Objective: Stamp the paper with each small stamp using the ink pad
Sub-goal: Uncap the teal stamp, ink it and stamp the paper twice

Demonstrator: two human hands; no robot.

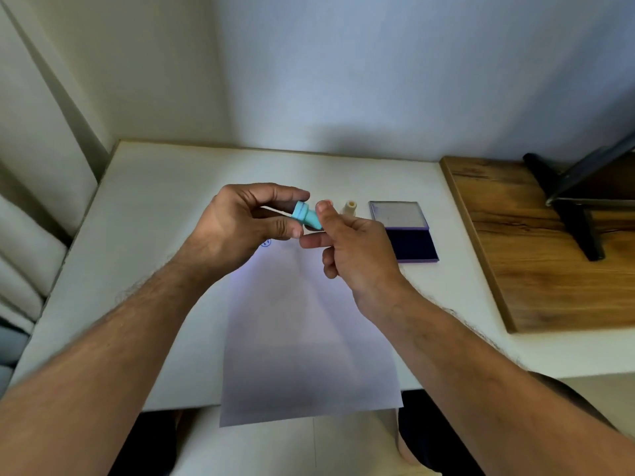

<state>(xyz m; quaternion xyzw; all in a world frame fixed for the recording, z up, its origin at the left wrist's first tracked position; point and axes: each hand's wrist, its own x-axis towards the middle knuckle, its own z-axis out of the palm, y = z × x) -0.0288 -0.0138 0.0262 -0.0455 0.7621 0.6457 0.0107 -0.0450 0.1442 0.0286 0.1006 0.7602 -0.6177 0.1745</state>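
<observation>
A small turquoise stamp (305, 214) is held above the far end of the white paper (309, 338). My left hand (247, 225) pinches its wide end between thumb and fingers. My right hand (350, 245) touches its narrow end with fingertips. A blue stamped mark (265, 243) shows on the paper just below my left hand. A cream stamp (350, 207) stands upright on the table behind my right hand. The ink pad (412, 247) lies open to the right, its lid (398, 211) folded back.
The white table (144, 214) meets a wall at the back. A wooden board (536, 252) lies at the right with a black stand (577, 214) on it. The paper overhangs the table's front edge. Cushions (20, 269) sit off the left side.
</observation>
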